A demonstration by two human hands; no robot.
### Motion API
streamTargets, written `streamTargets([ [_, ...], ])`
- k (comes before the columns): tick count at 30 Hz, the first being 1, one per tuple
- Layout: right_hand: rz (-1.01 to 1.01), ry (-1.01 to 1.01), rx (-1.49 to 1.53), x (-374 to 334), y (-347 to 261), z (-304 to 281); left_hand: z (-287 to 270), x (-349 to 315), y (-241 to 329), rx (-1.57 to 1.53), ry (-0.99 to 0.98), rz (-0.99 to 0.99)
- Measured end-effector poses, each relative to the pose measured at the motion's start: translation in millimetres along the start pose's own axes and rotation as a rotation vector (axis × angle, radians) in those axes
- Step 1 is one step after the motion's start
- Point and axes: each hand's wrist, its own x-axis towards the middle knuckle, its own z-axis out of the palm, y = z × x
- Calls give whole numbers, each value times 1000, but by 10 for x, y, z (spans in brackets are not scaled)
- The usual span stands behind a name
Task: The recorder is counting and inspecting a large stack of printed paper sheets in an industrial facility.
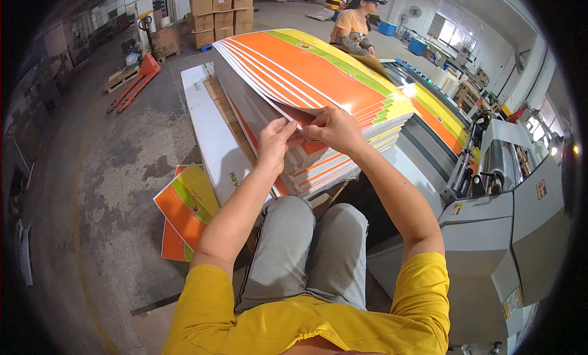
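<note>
In front of me rises a tall stack of large printed sheets [324, 70], orange, green and yellow with white borders. Its top sheets are fanned out in steps at the left and right edges. My left hand [275, 144] is closed at the near left corner, fingertips pinching the sheet edges. Beside it, my right hand [335, 130] is closed on the lifted near edge of the upper sheets, thumb and fingers together. The two hands almost meet at the corner. A dark gap shows beneath the raised sheets, and how many sheets each hand grips is hidden.
A grey machine [484, 232] with rollers stands close on my right, a printed sheet [432, 113] lying on its feed bed. Beyond the stack is another person [353, 27]. Loose printed sheets [187, 202] lie at lower left. An orange pallet jack [139, 79] and cartons [220, 18] stand farther off.
</note>
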Motion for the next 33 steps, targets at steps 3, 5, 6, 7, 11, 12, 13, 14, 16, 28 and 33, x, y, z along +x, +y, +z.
streamTargets([
  [3,25,35,-18,22,42,11,44,-24,-52,42,63,53],
  [5,32,60,-2,28,23,-21,79,-36,-49,57,64,85],
  [6,10,60,25,20,12,-47,94,-51,-51,65,75,93],
  [7,-11,61,54,15,-7,-66,103,-61,-43,73,84,101],
  [11,-31,22,-79,39,5,-34,73,-49,-20,155,37,116],
  [12,-56,53,-138,43,-6,-22,82,-47,-23,135,39,130],
  [13,-84,81,-195,48,-18,-13,87,-49,-21,114,44,144],
  [14,-87,79,-194,53,-30,-15,90,-49,-18,114,48,145],
  [16,11,32,-210,69,-54,-38,96,-44,-11,128,52,104],
  [28,-377,501,-293,0,183,63,21,7,-35,50,107,-5],
  [33,-428,552,-263,-16,392,190,219,-108,76,237,201,74],
])
